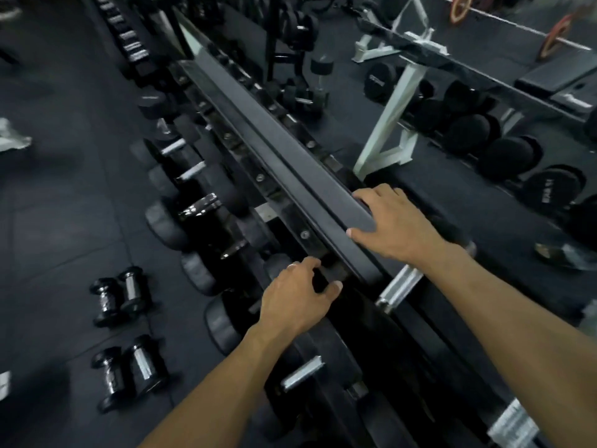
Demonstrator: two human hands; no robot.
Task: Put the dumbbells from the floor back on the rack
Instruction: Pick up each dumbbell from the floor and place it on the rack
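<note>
Right, both hands are up at the rack (290, 147): right hand (392, 226) lies flat on the top rail, fingers spread wide and straight; left hand (298, 294) sits just below it, fingers curled over the dark end of a racked dumbbell (323, 273). Down on the floor (58, 221), well to the left, four small dumbbells (126, 337) lie in two pairs, one pair (119, 295) beyond the other
</note>
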